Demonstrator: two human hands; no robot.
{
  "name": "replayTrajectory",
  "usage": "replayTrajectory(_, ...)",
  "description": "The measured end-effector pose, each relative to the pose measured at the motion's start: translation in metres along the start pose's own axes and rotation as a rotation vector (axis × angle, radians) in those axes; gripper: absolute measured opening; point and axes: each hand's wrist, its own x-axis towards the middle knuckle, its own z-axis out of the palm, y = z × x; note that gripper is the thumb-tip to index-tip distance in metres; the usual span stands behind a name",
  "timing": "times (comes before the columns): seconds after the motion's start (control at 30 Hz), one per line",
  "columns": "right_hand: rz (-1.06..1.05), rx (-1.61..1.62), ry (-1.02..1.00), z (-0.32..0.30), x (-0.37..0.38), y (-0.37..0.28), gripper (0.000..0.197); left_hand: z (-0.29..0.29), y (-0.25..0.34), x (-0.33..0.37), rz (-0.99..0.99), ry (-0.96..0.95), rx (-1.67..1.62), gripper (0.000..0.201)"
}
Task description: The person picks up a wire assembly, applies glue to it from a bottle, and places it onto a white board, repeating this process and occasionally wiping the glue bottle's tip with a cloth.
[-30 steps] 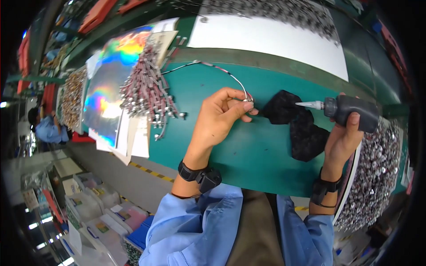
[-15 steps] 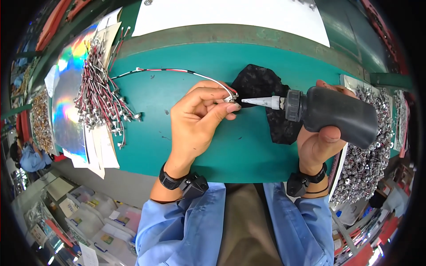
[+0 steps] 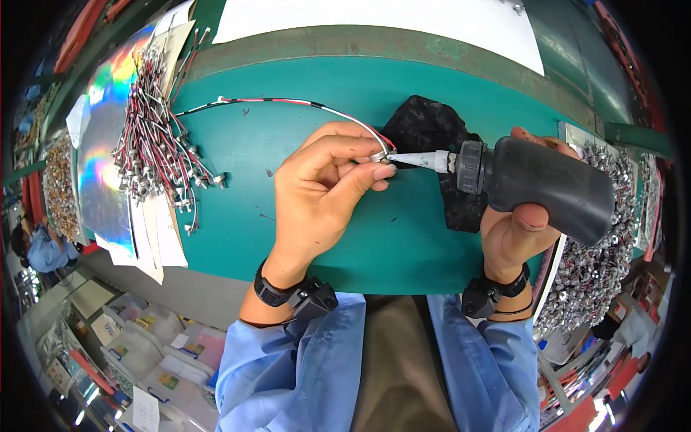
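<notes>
Over the green mat, my left hand (image 3: 320, 191) pinches a small metal part (image 3: 380, 155) between thumb and fingertips. From that part a thin wire lead (image 3: 302, 103), black, red and white, arcs away to the left with a small white connector on it. My right hand (image 3: 520, 223) is wrapped round a black squeeze bottle (image 3: 551, 189) lying almost level. The bottle's pale tapered nozzle (image 3: 417, 159) points left, and its tip meets the metal part or sits right beside it. Beneath the nozzle lies a crumpled black cloth (image 3: 428, 122).
A bundle of similar wired parts (image 3: 155, 137) lies at left on shiny rainbow sheeting (image 3: 108, 198) and papers. To the right, a tray holds a heap of small metal parts (image 3: 586, 288). White sheet (image 3: 374, 21) covers the far side. Plastic bins (image 3: 140, 353) stand lower left.
The nozzle tip and the metal part have come together; a small gap stood between them before. The whole view has shifted slightly. Both hands keep their grips.
</notes>
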Motion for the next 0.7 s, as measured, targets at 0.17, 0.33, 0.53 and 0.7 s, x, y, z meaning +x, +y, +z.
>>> replayTrajectory(0.17, -0.001, -0.013, 0.027, 0.0022, -0.0007, -0.0002, 0.080, -0.0004, -0.0005, 0.0006, -0.007, -0.004, 0.006, 0.014)
replayTrajectory(0.33, 0.010, -0.016, 0.044, 0.0031, -0.0012, -0.0006, 0.080, 0.0007, -0.0003, -0.0002, -0.004, 0.010, 0.002, 0.014)
replayTrajectory(0.53, -0.007, -0.023, 0.047, 0.0014, -0.0007, 0.0002, 0.080, -0.0002, -0.0002, 0.0001, 0.005, 0.007, -0.002, 0.014)
replayTrajectory(0.7, -0.005, -0.003, 0.037, 0.0004, 0.0009, 0.0026, 0.080, -0.0005, -0.0014, 0.0008, 0.005, -0.004, -0.004, 0.014)
